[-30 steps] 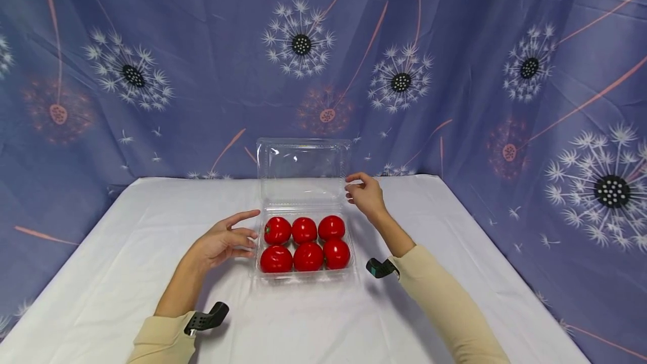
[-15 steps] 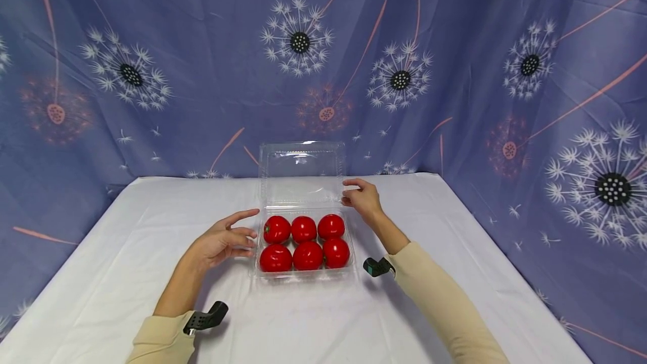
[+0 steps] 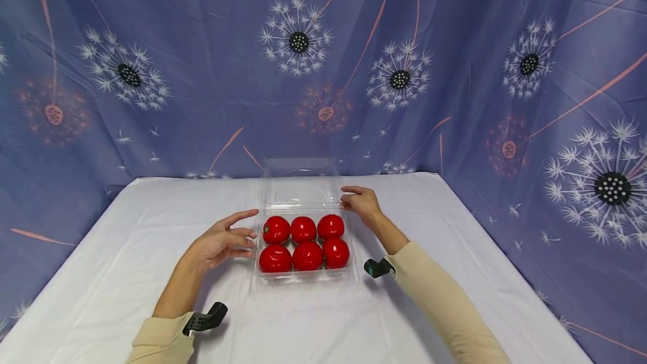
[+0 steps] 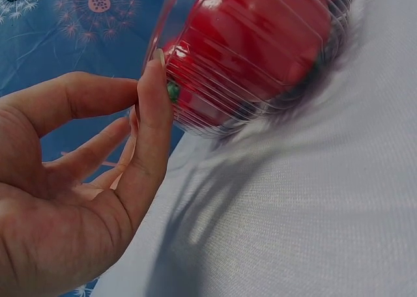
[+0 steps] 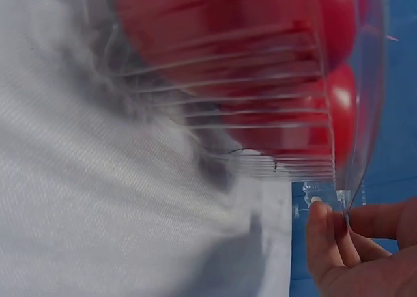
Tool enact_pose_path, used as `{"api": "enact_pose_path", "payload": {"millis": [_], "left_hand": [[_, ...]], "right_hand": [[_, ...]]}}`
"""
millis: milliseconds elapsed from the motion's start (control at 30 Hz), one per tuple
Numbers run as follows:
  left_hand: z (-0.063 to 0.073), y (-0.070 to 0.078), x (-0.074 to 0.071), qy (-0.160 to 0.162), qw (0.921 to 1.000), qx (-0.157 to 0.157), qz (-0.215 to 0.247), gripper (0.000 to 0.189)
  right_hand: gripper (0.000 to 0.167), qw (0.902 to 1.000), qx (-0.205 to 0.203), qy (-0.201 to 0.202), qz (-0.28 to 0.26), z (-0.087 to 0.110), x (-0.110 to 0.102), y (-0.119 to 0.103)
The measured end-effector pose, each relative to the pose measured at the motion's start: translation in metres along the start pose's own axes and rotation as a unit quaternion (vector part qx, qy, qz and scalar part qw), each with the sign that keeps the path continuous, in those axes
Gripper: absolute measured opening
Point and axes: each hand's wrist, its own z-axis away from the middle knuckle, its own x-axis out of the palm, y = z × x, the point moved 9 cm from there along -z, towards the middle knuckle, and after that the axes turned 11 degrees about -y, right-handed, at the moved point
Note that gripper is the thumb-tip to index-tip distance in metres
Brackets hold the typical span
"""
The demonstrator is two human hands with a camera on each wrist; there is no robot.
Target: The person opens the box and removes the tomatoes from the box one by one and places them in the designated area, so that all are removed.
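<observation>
A clear plastic clamshell container (image 3: 303,276) sits on the white cloth, its base holding several shiny red tomatoes (image 3: 308,255) in two rows. Its clear lid (image 3: 302,187) stands raised at the back, leaning away from me. My right hand (image 3: 363,203) pinches the lid's right edge between thumb and fingers, as the right wrist view also shows. At the container's left side, my left hand (image 3: 219,243) holds the rim, thumb (image 4: 153,114) and index finger meeting there in the left wrist view, while other fingers spread loosely.
A white cloth (image 3: 313,324) covers the table. Behind and along the sides hangs a blue curtain (image 3: 212,72) with dandelion prints. Black wrist-camera mounts (image 3: 206,317) sit at both sleeve cuffs.
The lid has tilted farther back, its top edge now lower and farther off. My right hand has moved slightly down and left with it. My left hand has stayed almost still.
</observation>
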Motion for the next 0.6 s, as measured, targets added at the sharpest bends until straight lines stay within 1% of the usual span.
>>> {"api": "enact_pose_path", "payload": {"millis": [167,267,400,500,600], "left_hand": [[0.002,0.001,-0.002,0.002,1.0,0.002,0.005,0.08],[0.002,0.001,-0.002,0.002,1.0,0.002,0.006,0.08],[0.0,0.0,-0.001,-0.004,1.0,0.002,0.005,0.081],[-0.001,-0.001,0.0,-0.007,0.9999,0.002,0.009,0.081],[-0.001,-0.002,0.0,-0.007,0.9999,0.002,0.013,0.08]], "right_hand": [[0.04,0.9995,0.02,-0.02,-0.009,-0.002,0.003,0.005],[0.04,0.9991,0.03,-0.031,0.001,-0.002,0.005,0.008],[0.039,0.9984,0.044,-0.033,0.013,-0.002,0.002,0.015],[0.039,0.9979,0.051,-0.038,0.008,-0.002,0.0,0.021],[0.039,0.998,0.048,-0.04,0.007,-0.003,0.0,0.022]]}}
